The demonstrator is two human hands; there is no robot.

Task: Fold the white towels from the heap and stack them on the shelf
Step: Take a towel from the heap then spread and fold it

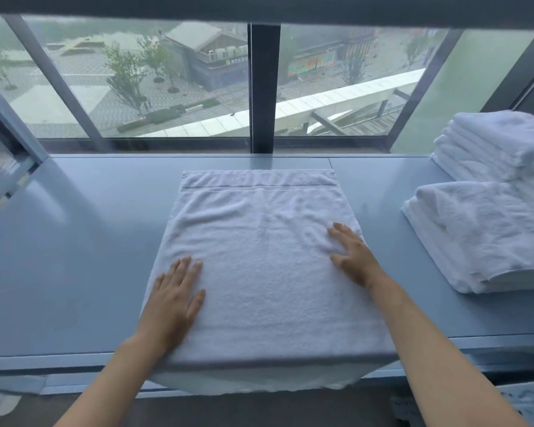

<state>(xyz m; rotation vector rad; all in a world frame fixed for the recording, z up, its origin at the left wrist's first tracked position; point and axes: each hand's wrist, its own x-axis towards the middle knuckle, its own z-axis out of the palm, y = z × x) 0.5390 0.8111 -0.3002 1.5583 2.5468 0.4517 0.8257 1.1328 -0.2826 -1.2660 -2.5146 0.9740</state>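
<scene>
White towel (259, 257) lies spread before me, its near end drooping over the front edge of the blue shelf (74, 241), which stretches wide leftward below the window (167, 81). Two folded stacks (481, 235) sit right, well apart. My left hand (170, 303) and right hand (355, 257) press flat on it, fingers straight, gripping nothing.

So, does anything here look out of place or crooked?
Only mildly. The towel hangs over the shelf's front edge, with a lower layer drooping below it. The near stack on the right has a rumpled top. Nothing looks spilled or damaged.
</scene>
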